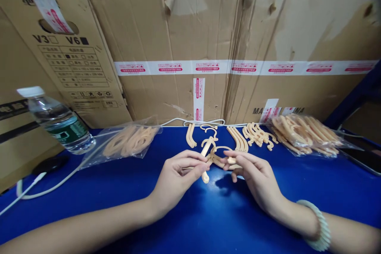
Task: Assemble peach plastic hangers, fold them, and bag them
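My left hand (184, 170) pinches a pale beige plastic hanger arm (206, 149) between thumb and fingers; it stands tilted, with its lower end showing below the thumb. Across from it, my right hand (256, 174) has its fingers closed on a small beige plastic piece (231, 160), mostly hidden by the fingers. The two held pieces are apart. Just behind the hands lie a beige ring-shaped part (222, 148) and beige hooks (210, 131) on the blue table (208, 218). Some of these parts are covered by my fingers.
Curved beige arms (238, 139) and a pile of hooks (258, 135) lie farther back. Bags of parts sit at left (131, 143) and right (306, 135). A water bottle (59, 121), white cable (56, 188) and phone (364, 154) flank them. Cardboard boxes (172, 31) wall the back.
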The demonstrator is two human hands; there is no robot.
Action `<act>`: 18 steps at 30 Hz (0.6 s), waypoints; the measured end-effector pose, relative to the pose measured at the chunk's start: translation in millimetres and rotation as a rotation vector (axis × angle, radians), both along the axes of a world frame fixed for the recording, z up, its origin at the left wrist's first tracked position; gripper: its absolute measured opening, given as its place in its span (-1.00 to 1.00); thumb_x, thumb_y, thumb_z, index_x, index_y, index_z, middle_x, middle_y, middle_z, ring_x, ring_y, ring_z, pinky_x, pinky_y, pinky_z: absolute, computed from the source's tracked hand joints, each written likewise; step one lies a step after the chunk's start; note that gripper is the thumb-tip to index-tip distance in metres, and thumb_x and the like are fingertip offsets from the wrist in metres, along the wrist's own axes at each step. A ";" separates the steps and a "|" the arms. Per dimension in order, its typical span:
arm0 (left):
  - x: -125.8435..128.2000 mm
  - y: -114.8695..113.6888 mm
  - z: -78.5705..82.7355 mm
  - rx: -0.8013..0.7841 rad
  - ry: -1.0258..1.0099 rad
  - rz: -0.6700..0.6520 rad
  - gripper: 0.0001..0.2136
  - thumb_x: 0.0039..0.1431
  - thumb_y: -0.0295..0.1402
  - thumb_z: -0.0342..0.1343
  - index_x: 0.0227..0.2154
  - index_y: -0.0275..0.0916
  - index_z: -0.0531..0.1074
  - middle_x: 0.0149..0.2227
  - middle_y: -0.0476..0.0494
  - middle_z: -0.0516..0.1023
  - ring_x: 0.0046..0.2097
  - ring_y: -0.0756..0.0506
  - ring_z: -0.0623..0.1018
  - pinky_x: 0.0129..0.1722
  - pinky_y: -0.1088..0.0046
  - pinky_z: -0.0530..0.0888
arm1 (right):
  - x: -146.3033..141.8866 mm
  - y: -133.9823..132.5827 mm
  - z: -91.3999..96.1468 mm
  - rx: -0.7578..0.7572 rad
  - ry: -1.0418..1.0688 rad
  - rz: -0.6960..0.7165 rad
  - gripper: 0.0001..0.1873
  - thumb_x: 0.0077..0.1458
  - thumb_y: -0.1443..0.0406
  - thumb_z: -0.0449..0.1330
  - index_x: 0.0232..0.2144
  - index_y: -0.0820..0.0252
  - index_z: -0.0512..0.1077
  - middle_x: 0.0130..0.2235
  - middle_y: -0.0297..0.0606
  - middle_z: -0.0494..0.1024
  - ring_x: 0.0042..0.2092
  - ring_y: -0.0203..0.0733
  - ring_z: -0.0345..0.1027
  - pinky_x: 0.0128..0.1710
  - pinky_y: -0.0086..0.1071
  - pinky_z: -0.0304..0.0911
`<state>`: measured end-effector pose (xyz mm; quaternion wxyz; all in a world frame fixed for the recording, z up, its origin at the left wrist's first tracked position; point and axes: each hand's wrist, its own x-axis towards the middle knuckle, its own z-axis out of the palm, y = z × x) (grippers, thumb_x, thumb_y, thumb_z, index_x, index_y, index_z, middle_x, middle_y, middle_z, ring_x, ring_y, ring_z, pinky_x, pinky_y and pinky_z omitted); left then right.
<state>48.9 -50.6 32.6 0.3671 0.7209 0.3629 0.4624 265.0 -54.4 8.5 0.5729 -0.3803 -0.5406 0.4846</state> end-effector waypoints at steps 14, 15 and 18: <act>10.6 -6.9 -22.1 -0.348 -0.210 -0.071 -0.80 0.03 -0.32 0.27 -0.42 -0.22 0.33 -0.39 -0.03 0.45 -0.26 -0.08 0.54 -0.18 0.33 0.55 | -11.2 0.9 -1.6 -0.109 0.041 0.188 -0.55 -0.06 0.21 0.39 -0.17 0.07 0.27 -0.40 -0.34 0.58 -0.41 -0.24 0.47 -0.51 -0.44 0.36; 10.9 -7.4 -22.0 -0.317 -0.218 -0.071 -0.78 0.04 -0.30 0.27 -0.46 -0.21 0.29 -0.41 0.00 0.41 -0.30 -0.06 0.53 -0.21 0.35 0.54 | -10.6 1.3 -2.4 -0.124 0.024 0.199 -0.57 -0.05 0.21 0.39 -0.16 0.09 0.32 -0.41 -0.34 0.58 -0.42 -0.26 0.46 -0.49 -0.44 0.36; 11.2 -8.4 -21.4 -0.252 -0.209 -0.086 -0.73 0.07 -0.27 0.23 -0.52 -0.19 0.22 -0.40 -0.01 0.40 -0.30 -0.05 0.51 -0.25 0.37 0.53 | -9.1 2.2 -4.1 -0.113 -0.031 0.226 -0.78 -0.03 0.18 0.38 -0.36 0.15 0.48 -0.35 -0.29 0.58 -0.38 -0.29 0.44 -0.38 -0.42 0.38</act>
